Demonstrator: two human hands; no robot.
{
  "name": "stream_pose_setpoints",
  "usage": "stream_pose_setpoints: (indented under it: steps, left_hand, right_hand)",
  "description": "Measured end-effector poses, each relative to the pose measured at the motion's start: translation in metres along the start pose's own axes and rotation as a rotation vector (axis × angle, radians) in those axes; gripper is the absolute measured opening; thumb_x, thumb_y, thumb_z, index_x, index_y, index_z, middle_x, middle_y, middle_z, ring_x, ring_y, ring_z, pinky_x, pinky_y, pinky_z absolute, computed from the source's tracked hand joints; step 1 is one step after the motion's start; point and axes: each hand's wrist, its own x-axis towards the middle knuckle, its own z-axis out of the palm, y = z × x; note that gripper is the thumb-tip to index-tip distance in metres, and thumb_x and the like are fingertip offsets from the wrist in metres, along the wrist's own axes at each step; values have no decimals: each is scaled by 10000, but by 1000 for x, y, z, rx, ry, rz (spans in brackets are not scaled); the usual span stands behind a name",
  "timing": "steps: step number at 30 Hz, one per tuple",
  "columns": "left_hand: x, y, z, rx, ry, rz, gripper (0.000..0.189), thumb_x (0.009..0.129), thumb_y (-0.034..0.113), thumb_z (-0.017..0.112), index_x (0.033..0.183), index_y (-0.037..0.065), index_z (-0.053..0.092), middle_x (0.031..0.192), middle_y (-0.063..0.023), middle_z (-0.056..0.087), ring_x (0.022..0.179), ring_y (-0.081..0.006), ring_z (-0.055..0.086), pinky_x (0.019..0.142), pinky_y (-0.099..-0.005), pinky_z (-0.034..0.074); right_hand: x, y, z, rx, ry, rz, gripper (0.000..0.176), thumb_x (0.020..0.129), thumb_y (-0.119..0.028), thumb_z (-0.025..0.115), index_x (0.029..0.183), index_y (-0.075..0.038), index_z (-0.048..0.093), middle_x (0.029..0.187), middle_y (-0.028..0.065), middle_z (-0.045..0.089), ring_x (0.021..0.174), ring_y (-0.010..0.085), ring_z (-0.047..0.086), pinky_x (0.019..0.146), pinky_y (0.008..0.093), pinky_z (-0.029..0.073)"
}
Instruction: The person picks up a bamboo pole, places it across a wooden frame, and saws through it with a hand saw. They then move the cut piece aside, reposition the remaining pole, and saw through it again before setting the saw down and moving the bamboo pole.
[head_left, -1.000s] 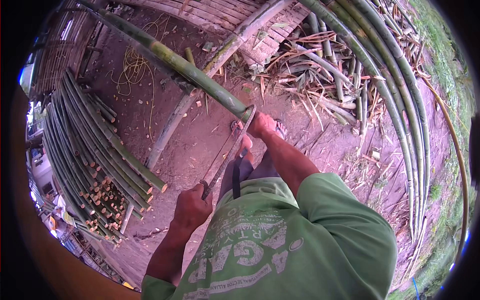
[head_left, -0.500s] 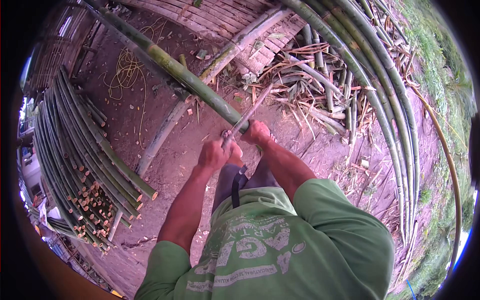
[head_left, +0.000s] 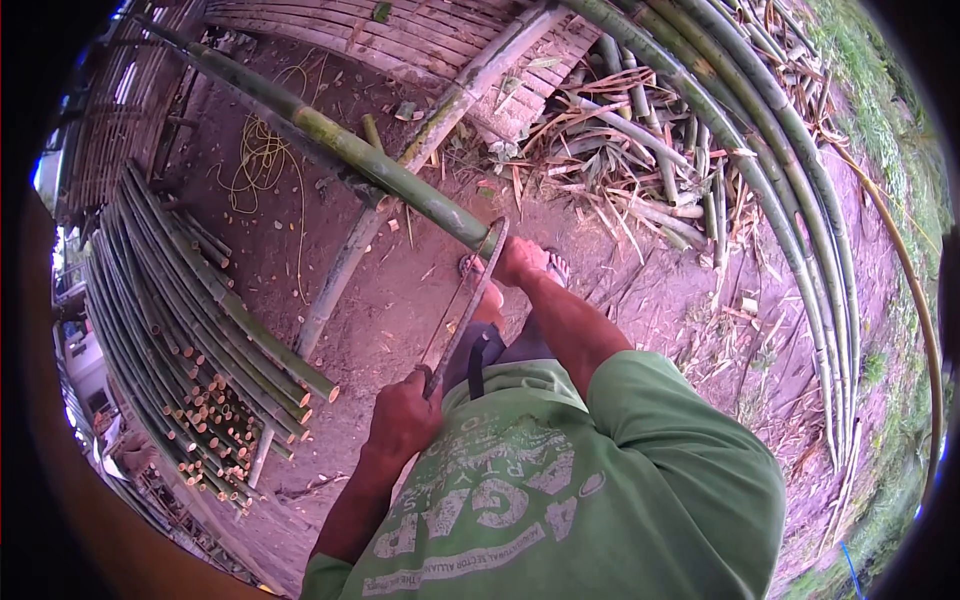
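My left hand (head_left: 405, 415) is closed around the handle of a bow saw (head_left: 468, 310), low in front of my shirt. The saw slants away from me, its far end crossing a thick green bamboo pole (head_left: 400, 185) near the pole's near end. Just beyond that crossing, my right hand (head_left: 520, 262) wraps round the near end of the pole. The pole runs to the far left, resting across a slanted bamboo support (head_left: 345, 265). Whether the blade has entered the bamboo cannot be made out.
Stacked cut bamboo poles (head_left: 215, 330) lie at left. A coil of yellow cord (head_left: 262, 165) is on the ground. Ahead stand a slatted bamboo platform (head_left: 400, 40) and a heap of offcuts (head_left: 640, 150). Long bent poles (head_left: 760, 160) curve down the right side.
My left hand has drawn the saw back towards my body, from beside the pole to near my shirt. My right hand stays on the pole's end. The view has shifted slightly.
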Motion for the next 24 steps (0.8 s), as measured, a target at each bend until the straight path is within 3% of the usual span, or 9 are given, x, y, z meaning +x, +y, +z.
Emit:
stream_pose_setpoints:
  steps: [4, 6, 8, 10, 12, 16, 21, 24]
  left_hand:
    - [25, 2, 5, -54, 47, -10, 209, 845, 209, 585, 843, 1, 583, 714, -265, 617, 738, -446, 626, 659, -513, 501]
    - [111, -1, 35, 18, 58, 68, 253, 867, 212, 549, 798, -18, 629, 727, -271, 607, 723, -458, 609, 608, -489, 482]
    - [193, 11, 66, 12, 119, 51, 313, 884, 249, 528, 746, -8, 640, 756, -274, 610, 741, -457, 610, 636, -504, 485]
    - [217, 5, 92, 2, 142, 60, 311, 886, 256, 528, 761, -4, 643, 769, -271, 611, 756, -458, 605, 650, -510, 484]
    - [212, -12, 92, -34, 124, 79, 303, 888, 270, 528, 811, 1, 647, 777, -262, 615, 770, -458, 602, 661, -511, 484]
    - [203, -57, 100, -114, 205, 368, 321, 848, 288, 592, 945, -16, 629, 748, -268, 630, 740, -441, 629, 653, -520, 503]
    - [183, -8, 68, -17, 69, 179, 229, 868, 222, 576, 864, -6, 592, 744, -275, 611, 746, -459, 606, 651, -506, 492]
    - [88, -17, 36, -39, -21, 91, 250, 871, 228, 575, 861, -21, 572, 742, -279, 620, 728, -457, 617, 658, -526, 494]
  right_hand:
    - [12, 8, 8, 32, 25, -6, 400, 728, -319, 672, 1059, -96, 651, 1045, 167, 669, 1008, 323, 639, 866, 410, 507]
    - [7, 10, 13, 39, 1, -25, 396, 728, -317, 664, 1060, -101, 651, 1039, 169, 669, 1002, 329, 640, 869, 411, 506]
    - [13, 10, 5, 34, 15, -50, 392, 726, -311, 653, 1059, -103, 648, 1028, 173, 670, 996, 338, 640, 873, 418, 504]
    - [17, 15, 6, 21, -37, -44, 397, 721, -311, 658, 1058, -104, 646, 1025, 174, 670, 999, 338, 638, 874, 423, 502]
    - [17, 13, 9, 9, -67, -47, 399, 714, -305, 662, 1060, -108, 647, 1024, 175, 669, 1000, 336, 638, 871, 424, 502]
    - [9, 4, -3, -17, -7, -32, 409, 690, -295, 680, 1062, -128, 655, 1017, 175, 672, 996, 321, 642, 859, 421, 509]
    - [8, 6, 0, 5, -16, 26, 440, 669, -323, 700, 1057, -119, 658, 1026, 156, 677, 1003, 308, 644, 857, 404, 523]
    - [6, 2, -12, -25, -147, 24, 464, 670, -337, 701, 1074, -114, 654, 1046, 148, 675, 1008, 319, 641, 881, 401, 511]
